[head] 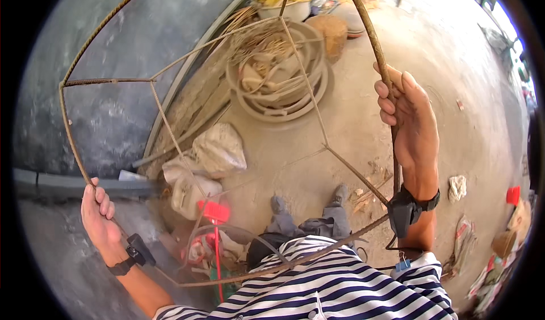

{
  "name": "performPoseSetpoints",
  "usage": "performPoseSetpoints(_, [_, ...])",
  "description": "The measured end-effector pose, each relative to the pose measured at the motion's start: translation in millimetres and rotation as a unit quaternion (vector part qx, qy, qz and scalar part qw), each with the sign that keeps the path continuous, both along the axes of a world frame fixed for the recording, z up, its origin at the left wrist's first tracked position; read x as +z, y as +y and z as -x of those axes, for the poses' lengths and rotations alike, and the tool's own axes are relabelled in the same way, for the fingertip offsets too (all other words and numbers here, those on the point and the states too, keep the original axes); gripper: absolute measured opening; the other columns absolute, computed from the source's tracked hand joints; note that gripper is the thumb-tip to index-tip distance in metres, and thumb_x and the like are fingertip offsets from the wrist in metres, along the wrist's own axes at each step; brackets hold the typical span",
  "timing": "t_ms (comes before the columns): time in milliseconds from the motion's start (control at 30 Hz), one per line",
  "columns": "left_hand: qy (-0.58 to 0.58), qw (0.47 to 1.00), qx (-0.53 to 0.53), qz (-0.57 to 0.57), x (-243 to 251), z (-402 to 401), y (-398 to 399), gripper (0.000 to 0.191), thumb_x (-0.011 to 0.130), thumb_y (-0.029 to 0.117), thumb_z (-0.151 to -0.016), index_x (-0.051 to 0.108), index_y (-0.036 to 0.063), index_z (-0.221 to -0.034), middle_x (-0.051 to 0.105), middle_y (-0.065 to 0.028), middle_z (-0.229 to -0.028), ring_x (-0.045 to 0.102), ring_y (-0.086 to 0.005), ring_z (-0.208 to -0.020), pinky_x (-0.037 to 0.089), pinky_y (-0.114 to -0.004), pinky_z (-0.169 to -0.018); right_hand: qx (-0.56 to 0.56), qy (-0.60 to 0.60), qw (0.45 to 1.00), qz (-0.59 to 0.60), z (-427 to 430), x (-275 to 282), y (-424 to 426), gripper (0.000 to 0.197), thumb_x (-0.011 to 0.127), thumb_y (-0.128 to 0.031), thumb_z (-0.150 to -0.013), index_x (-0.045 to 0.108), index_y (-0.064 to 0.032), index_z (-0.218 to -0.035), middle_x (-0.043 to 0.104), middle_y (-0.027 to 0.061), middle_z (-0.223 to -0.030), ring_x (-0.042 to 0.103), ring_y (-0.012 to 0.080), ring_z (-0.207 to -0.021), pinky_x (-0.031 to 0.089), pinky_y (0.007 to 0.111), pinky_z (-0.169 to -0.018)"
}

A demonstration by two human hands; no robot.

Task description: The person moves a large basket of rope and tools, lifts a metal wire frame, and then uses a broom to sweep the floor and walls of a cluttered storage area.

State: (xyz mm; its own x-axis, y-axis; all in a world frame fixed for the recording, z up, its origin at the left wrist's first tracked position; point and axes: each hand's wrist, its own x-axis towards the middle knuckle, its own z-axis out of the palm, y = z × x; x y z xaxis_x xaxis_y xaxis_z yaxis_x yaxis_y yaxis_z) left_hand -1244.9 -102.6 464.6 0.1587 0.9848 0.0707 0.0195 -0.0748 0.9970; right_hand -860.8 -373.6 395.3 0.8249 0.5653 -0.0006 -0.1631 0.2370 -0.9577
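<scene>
A large frame of rusty ribbed steel rods (230, 33) spans the space before my body, with thinner inner rods joined in an angular pattern. My left hand (98, 218) grips its outer rod at the lower left. My right hand (411, 115) is closed around the outer rod on the right, thumb and fingers about it. The frame's lower edge passes in front of my striped shirt (340, 273). Each wrist bears a strapped black device. The frame's top runs out of view.
Stacked round basins (285, 113) with dry scraps stand on the floor ahead. A white sack (219, 150), a plastic jug (187, 201) and a red-handled tool (218, 252) lie lower left. A grey wall (115, 47) stands left. Rags and debris lie right; a crumpled cloth (457, 189) is nearest.
</scene>
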Motion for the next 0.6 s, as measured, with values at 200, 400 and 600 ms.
performPoseSetpoints(200, [-0.053,0.988,-0.145,-0.016,37.3,-135.5,-61.8,0.024,0.051,0.02,-0.09,0.053,0.0006,-0.104,0.04,0.0035,-0.068,0.031,-0.0032,-0.052,0.024,-0.018,-0.043,-0.12,-0.029,0.989,-0.084,-60.7,13.3,-141.1,0.042,0.043,-0.032,-0.091,0.053,0.0012,-0.115,0.05,-0.0024,-0.081,0.038,0.0037,-0.064,0.029,0.017,-0.054])
performPoseSetpoints(400, [-0.094,0.957,-0.275,0.015,15.9,-297.5,-98.8,0.023,0.054,0.018,-0.088,0.055,-0.0006,-0.102,0.041,0.0034,-0.067,0.032,-0.0031,-0.049,0.024,-0.018,-0.041,-0.307,-0.049,0.949,-0.052,-98.7,3.0,-252.0,0.051,0.04,-0.038,-0.092,0.05,0.0035,-0.12,0.049,-0.0026,-0.079,0.037,0.003,-0.063,0.028,0.017,-0.052])
performPoseSetpoints(600, [-0.089,0.898,-0.429,0.051,-34.2,-466.5,-123.9,0.019,0.058,0.017,-0.084,0.057,0.0005,-0.094,0.046,0.0045,-0.064,0.034,-0.0013,-0.047,0.024,-0.017,-0.039,-0.454,-0.069,0.888,-0.012,-132.7,-21.3,-318.6,0.056,0.041,-0.042,-0.091,0.049,0.0042,-0.122,0.046,-0.002,-0.077,0.035,0.0026,-0.061,0.025,0.017,-0.049])
